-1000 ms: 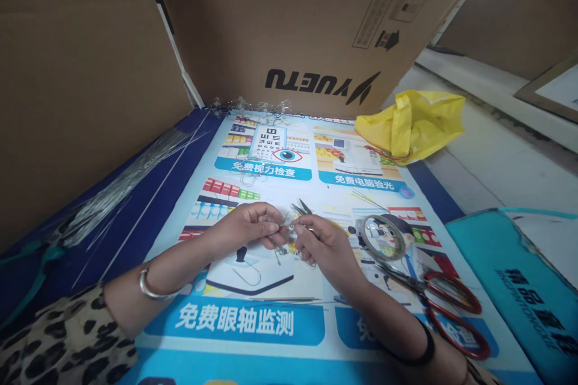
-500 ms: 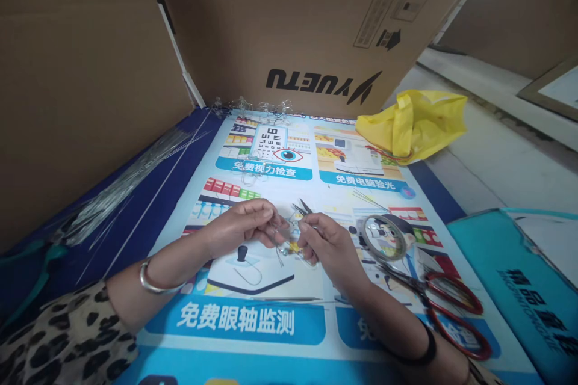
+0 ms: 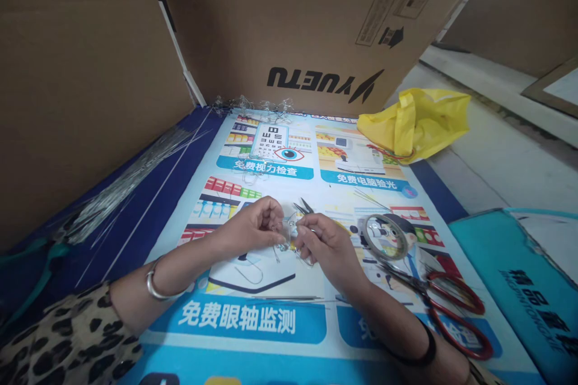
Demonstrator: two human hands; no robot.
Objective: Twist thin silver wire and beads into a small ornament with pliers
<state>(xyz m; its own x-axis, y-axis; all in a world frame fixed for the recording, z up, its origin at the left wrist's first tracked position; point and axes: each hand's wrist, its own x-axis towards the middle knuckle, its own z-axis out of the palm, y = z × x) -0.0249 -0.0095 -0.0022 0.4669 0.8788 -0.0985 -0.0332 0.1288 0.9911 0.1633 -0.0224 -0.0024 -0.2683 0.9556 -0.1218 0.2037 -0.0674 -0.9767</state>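
Observation:
My left hand [image 3: 257, 225] is closed, thumb and fingertips pinching a small piece of thin bent wire [image 3: 286, 230] with tiny clear or shiny parts on it. Facing it, my right hand [image 3: 329, 246] is closed too, its thumb and forefinger pinching the same wirework from the right. Pointed metal jaws, seemingly of small pliers [image 3: 304, 206], stick out beyond the right hand's knuckles; their handles are mostly hidden by that hand. Loose wire ends hang below the fingers. A hooked wire [image 3: 249, 272] lies on the printed sheet [image 3: 307, 361] under the left hand.
Red-handled scissors [image 3: 458, 313] and a tape roll [image 3: 383, 237] lie right of my right hand. A wire bundle [image 3: 121, 192] and a teal-handled tool [image 3: 34, 277] are at left. Wire pieces [image 3: 253, 107] sit along the cardboard [image 3: 235, 30]. Farther right are a yellow bag [image 3: 410, 126] and teal bag [image 3: 510, 252].
My left hand has turned and its fingers have curled more tightly, shifting slightly right toward the right hand. The right hand stays nearly in place. The view has shifted a little.

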